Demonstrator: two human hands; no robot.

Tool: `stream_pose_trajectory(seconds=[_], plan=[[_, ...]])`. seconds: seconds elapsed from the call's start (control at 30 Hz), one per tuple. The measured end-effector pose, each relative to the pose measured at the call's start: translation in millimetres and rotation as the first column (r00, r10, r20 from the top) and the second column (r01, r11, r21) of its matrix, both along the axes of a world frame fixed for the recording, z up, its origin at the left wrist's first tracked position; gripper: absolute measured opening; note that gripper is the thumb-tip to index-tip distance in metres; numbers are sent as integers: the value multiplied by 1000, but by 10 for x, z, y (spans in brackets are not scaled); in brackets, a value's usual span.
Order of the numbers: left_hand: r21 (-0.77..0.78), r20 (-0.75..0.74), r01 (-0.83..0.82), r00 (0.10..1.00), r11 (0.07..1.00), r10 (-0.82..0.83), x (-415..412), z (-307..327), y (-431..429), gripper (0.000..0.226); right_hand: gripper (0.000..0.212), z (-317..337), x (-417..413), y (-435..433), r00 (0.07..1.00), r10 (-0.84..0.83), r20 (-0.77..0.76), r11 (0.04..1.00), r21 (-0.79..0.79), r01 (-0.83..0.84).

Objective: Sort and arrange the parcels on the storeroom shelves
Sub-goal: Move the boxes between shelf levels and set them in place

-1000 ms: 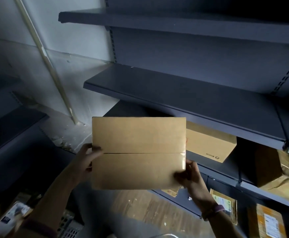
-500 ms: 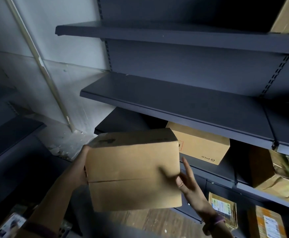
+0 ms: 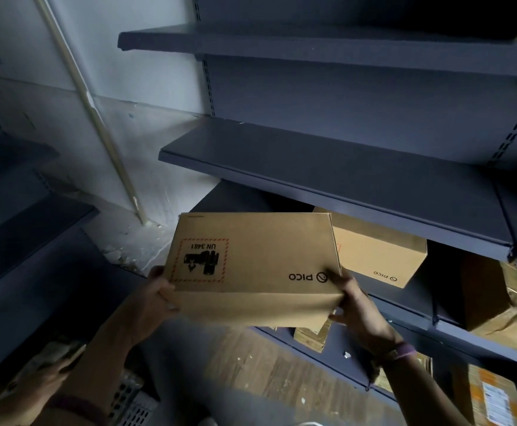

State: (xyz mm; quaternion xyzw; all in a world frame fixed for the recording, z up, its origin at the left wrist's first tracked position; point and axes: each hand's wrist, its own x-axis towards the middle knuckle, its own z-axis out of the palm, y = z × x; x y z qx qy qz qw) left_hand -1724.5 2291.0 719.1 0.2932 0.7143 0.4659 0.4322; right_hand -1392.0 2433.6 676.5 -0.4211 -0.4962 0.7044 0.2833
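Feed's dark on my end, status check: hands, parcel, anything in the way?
Left hand and right hand both grip PICO box, print upside down. Second PICO box on shelf behind, right side.

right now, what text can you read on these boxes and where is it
"PICO": upside down, on the held cardboard box, by a round logo.
"UN 3481": upside down, in the red-dashed label on that box.
"PICO": upside down, on the shelved box behind it.
Shipping label on the lower-right parcel: too blurred to read.
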Motion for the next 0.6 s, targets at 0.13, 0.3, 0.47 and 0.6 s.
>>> stream_pose_trajectory(seconds=[0.13, 0.3, 0.47, 0.6], plan=[[27, 138, -46, 990, 999, 42, 60, -14, 39, 31, 74, 63, -16, 18, 1000, -14, 7, 999, 39, 14], [135, 198, -12, 980, 991, -15, 45, 0, 22, 46, 90, 52, -48, 16, 992, -70, -101, 996, 50, 75], [105, 180, 48, 981, 993, -67, -108, -87, 44, 66, 101, -87, 112, -6, 989, 129, -69, 980, 163, -116], [75, 10, 86, 996, 993, -87, -104, -238, 17, 74, 92, -261, 158, -74, 996, 85, -42, 984, 160, -77]])
